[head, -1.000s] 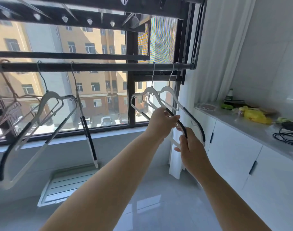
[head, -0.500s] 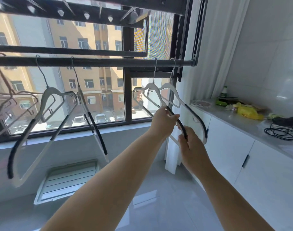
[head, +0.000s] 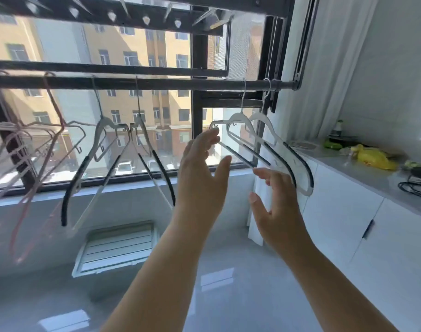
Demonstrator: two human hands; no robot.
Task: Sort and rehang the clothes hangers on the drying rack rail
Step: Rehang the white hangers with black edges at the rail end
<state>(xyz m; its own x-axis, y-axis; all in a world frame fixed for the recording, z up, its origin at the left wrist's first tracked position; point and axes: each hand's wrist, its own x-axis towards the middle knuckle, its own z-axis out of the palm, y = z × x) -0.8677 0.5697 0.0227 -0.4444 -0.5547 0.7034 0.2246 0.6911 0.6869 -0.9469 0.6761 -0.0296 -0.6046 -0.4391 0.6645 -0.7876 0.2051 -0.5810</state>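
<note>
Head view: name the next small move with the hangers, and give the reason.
Probably reach for the nearer white plastic hanger with black shoulder strips mid-rail and slide it right along the dark metal rail toward the two white hangers: those hang unheld, and a wide gap separates them.

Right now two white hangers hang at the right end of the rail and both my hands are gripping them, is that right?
Not quite. The head view shows the two white hangers hanging at the right end of the rail, but the left hand and right hand are both open, fingers spread, gripping nothing.
</note>
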